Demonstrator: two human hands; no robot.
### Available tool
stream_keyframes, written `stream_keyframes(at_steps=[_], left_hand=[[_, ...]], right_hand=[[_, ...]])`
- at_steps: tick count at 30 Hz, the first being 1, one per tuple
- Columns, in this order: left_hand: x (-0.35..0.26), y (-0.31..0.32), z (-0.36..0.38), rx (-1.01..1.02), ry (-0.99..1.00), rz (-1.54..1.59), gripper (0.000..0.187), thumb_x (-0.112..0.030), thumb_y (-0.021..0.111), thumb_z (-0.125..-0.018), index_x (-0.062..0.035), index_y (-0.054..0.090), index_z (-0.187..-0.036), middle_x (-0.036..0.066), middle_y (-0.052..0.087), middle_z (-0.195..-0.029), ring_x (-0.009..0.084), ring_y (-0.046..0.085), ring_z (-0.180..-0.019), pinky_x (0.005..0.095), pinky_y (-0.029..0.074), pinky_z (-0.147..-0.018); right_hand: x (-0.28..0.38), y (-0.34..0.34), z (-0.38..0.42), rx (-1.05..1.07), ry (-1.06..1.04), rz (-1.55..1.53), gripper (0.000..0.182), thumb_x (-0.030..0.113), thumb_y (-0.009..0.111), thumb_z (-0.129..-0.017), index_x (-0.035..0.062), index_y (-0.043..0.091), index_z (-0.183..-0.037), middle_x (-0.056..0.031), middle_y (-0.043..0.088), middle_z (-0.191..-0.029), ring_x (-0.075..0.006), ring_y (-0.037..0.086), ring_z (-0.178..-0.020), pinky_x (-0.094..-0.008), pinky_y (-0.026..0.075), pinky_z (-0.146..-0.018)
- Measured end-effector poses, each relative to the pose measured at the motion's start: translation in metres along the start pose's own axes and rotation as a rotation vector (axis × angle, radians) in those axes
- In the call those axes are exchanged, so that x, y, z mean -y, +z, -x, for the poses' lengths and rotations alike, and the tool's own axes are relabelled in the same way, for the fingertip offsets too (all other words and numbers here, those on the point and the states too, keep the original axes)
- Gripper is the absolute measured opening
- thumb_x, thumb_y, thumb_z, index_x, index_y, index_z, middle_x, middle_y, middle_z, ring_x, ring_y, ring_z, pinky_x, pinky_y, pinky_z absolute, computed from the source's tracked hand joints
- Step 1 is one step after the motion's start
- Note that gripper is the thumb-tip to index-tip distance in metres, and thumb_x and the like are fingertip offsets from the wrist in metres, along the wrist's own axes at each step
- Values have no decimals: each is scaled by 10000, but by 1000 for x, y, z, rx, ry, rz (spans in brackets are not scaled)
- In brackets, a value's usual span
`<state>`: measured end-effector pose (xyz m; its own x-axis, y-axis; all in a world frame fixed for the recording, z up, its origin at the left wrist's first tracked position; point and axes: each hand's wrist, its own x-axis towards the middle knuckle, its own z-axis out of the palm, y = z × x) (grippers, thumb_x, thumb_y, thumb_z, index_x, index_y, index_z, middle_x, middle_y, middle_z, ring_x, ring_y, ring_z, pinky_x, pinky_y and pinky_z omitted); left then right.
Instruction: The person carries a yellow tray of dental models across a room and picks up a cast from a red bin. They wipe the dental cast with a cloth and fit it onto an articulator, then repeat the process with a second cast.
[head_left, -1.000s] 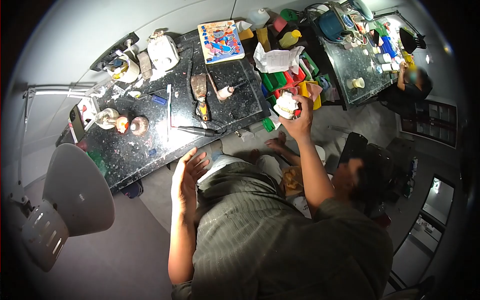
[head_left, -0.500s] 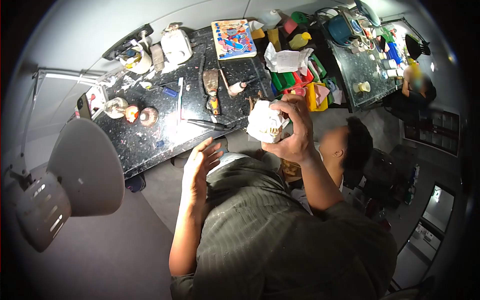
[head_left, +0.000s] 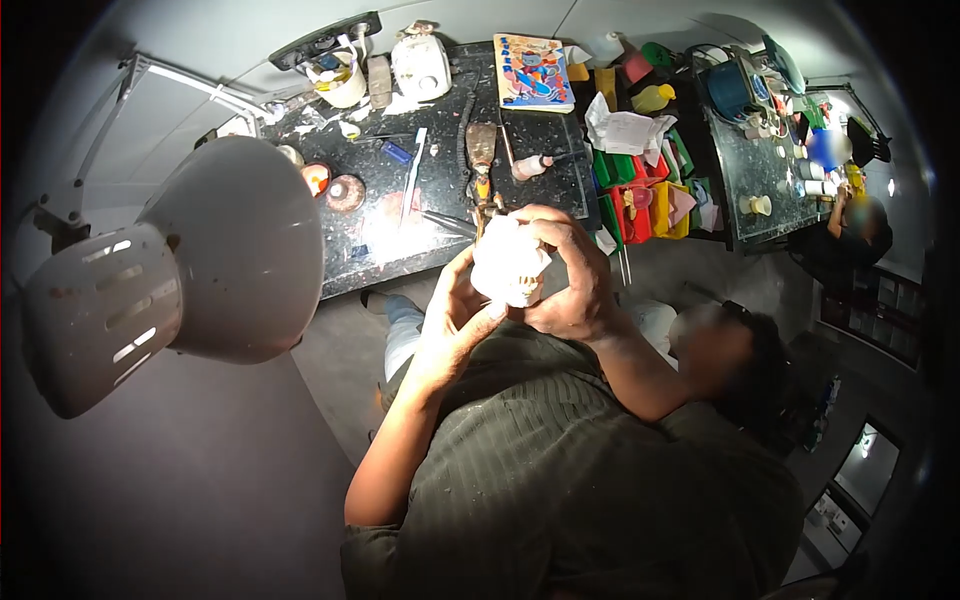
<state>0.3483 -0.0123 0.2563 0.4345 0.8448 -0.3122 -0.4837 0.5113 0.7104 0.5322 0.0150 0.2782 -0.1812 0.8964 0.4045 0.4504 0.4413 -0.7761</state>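
Note:
Between both hands, above the near edge of the bench, is a white plaster dental model (head_left: 507, 262) with a row of teeth facing me. A brass-coloured metal frame shows at its far side. My left hand (head_left: 455, 325) grips the model from the left, its thumb against the lower edge. My right hand (head_left: 578, 275) wraps the right side, fingers over the top and thumb underneath. Strong lamp light washes out much of the white surface. Just beyond the model lie a dark pen-like handpiece (head_left: 448, 222) and a worn tool with an orange-yellow part (head_left: 482, 160).
A large grey lamp (head_left: 240, 250) fills the left. The dark bench (head_left: 350, 250) carries a toothbrush (head_left: 413, 172), a small bottle (head_left: 530, 167), a picture book (head_left: 534, 72) and a white device (head_left: 421, 68). Coloured bins (head_left: 632, 210) stand right. One person (head_left: 735, 350) is close right; another sits farther off.
My left hand has moved in from open air and taken hold of the model. The right hand keeps its grip while the model comes lower. The camera view has shifted left.

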Motion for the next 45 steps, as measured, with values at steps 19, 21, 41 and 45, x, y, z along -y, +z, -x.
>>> stream_keyframes(at_steps=[19, 21, 41, 45], left_hand=[[5, -34, 14, -175, 12, -12, 637, -116, 777, -827, 41, 451, -1352, 138, 617, -1232, 189, 599, -1139, 336, 471, -990], [2, -34, 15, -174, 4, 9, 593, -109, 757, -841, 40, 470, -1338, 137, 628, -1215, 186, 599, -1137, 341, 465, -993], [12, -12, -3, -73, -201, -133, 504, -222, 559, -970, 93, 447, -1347, 290, 600, -1248, 342, 651, -1102, 435, 484, -1005], [13, -14, -5, -47, -192, -121, 492, -221, 548, -975, 80, 450, -1352, 279, 601, -1254, 336, 648, -1109, 426, 480, -1006]], right_hand=[[9, 21, 3, 137, 107, -118, 724, 35, 840, -592, -9, 516, -1237, -162, 571, -1228, -262, 603, -1062, -344, 497, -865], [6, 25, 9, 158, 167, -187, 744, 47, 838, -591, 1, 483, -1243, -198, 535, -1245, -362, 572, -1135, -414, 471, -961], [-74, -39, 97, -171, 630, -284, 536, 138, 809, -714, 7, 605, -1192, -94, 690, -1054, -162, 684, -930, -292, 553, -816], [-118, -96, 120, -369, 778, -46, 539, 177, 849, -667, 41, 634, -1142, -96, 685, -1054, -185, 660, -952, -312, 527, -833]])
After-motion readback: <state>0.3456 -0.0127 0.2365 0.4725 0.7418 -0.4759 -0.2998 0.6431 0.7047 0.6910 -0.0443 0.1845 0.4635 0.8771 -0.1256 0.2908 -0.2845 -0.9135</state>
